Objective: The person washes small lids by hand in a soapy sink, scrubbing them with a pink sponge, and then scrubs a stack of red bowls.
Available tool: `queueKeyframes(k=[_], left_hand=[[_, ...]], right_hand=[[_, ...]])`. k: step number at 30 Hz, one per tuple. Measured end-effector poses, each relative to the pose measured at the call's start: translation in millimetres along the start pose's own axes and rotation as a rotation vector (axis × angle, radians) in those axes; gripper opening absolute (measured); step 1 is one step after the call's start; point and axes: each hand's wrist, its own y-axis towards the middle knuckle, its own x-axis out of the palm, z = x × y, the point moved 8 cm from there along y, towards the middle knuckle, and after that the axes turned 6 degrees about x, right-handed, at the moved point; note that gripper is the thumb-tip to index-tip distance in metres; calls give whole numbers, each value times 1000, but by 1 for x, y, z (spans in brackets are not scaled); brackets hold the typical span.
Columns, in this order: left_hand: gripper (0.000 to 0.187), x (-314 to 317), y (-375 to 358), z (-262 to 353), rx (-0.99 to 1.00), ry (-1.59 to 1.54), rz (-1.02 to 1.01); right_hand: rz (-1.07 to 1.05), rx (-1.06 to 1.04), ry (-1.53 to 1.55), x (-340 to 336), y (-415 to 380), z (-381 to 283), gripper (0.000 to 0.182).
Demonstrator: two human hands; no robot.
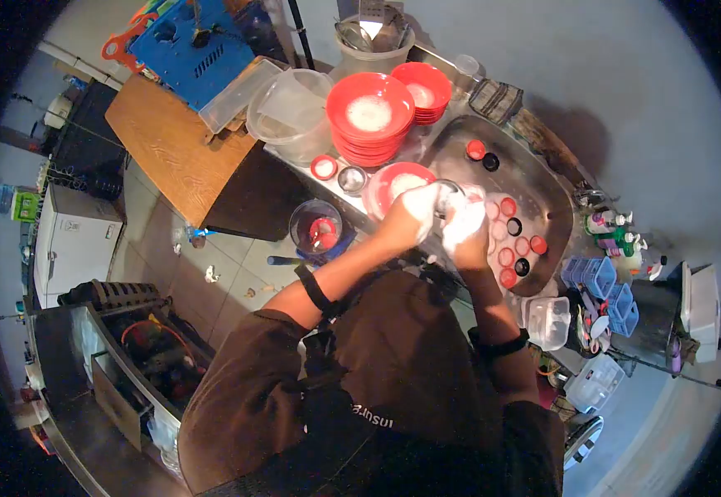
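My soapy left hand (417, 207) and right hand (463, 225) both clasp a slippery, breakable-looking glass (446, 199) by its sides at the sink's (534, 178) near edge.

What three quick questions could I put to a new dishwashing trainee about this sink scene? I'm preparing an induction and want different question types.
1. True or false: both hands are covered in soap foam over the sink.
2. Multiple choice: the stacked bowls beside the sink are A) blue, B) red, C) green.
3. Fill in: the small round red and black pieces lie inside the ____.

Key
1. True: the left hand and right hand are both white with foam and meet around a small item that the foam hides.
2. B.
3. sink.
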Motion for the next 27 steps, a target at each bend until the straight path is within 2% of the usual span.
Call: queueKeyframes(k=[1,3,4,5,7,9,10,11,13,14,15,17,18,19,21,22,23,25,26,27], left_hand=[[17,2,-9,-27,-58,-39,59],[21,0,-24,-57,-116,-79,113],[21,-11,-36,-71,-210,80,143],[21,-25,-48,-83,-304,239,173],[26,-54,-57,-97,-246,468,92],[40,-86,-63,-111,-409,217,239],[40,-91,-77,-133,-538,169,161],[40,-93,-97,-159,-665,120,81],[38,-102,-109,-177,-468,185,56],[40,-105,-114,-183,-593,196,13],[42,-105,-120,-187,-720,208,-32],[49,-105,-127,-196,-795,192,-25],[52,-110,-143,-214,-893,298,64],[52,-110,-142,-219,-891,290,56],[49,-95,-126,-221,-812,346,-143],[49,-90,-122,-222,-810,341,-147],[45,-92,-113,-210,-832,333,-67],[39,-96,-103,-192,-875,321,94],[35,-100,-116,-215,-748,492,90],[35,-100,-115,-210,-828,454,175]], right_hand=[[-2,1,-1,0,-1,-1,18],[-271,258,63,15,-6,14,22],[-308,330,7,11,-5,15,22],[-306,333,4,8,-4,20,22],[-271,226,-22,-6,2,30,17],[-74,29,-45,-22,3,75,10],[-73,34,-51,-29,8,82,10],[-85,267,24,-35,13,105,15],[-79,737,173,-49,11,147,26],[-64,973,251,-58,4,167,32],[-43,985,239,-65,5,188,32],[-118,923,94,-63,8,234,34],[-167,656,-52,-65,24,227,34],[-162,662,-60,-64,22,256,34],[-241,325,-328,-52,41,246,26],[-162,941,70,-57,19,290,25],[-159,946,66,-60,21,301,25],[-233,413,-506,-56,39,310,46],[-282,455,-275,-38,30,378,47],[-281,461,-273,-38,34,384,47]])
